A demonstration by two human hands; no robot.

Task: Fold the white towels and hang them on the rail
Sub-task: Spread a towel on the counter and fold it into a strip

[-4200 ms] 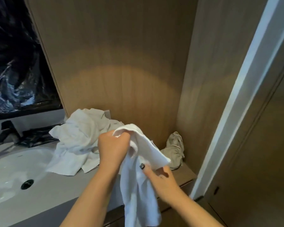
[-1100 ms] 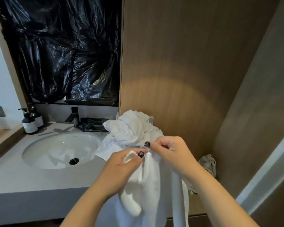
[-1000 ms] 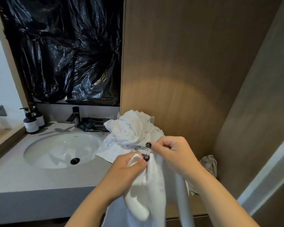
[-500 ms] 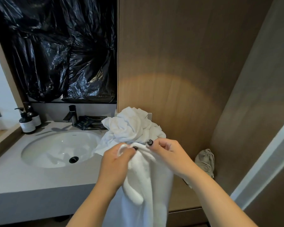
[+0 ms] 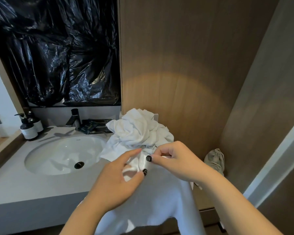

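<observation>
**Both hands pinch the top edge of a hanging white towel**

The left hand (image 5: 115, 180) reaches in from 7 o'clock, forearm angled up toward centre, and pinches a bunched fold of the white terry towel (image 5: 153, 197) between thumb and forefinger. The right hand (image 5: 175, 161) comes in from 4 o'clock, wrist bent inward, fingers curled, its thumb and forefinger nipping the same top edge just beside the left hand. Both thumbnails are painted dark. The towel hangs straight down from the two grips toward 6 o'clock, in front of the grey stone vanity counter (image 5: 24, 187).

Just beyond the hands, at 12 o'clock from them, a crumpled heap of white towels (image 5: 136, 131) lies on the counter against the brown wood-panel wall (image 5: 176, 65).

The held towel's lower end runs off the bottom edge of the frame, and its top corners are buried inside the fingers. A crumpled beige cloth (image 5: 215, 160) at 3 o'clock is half hidden behind the right wrist. No rail can be made out.
</observation>
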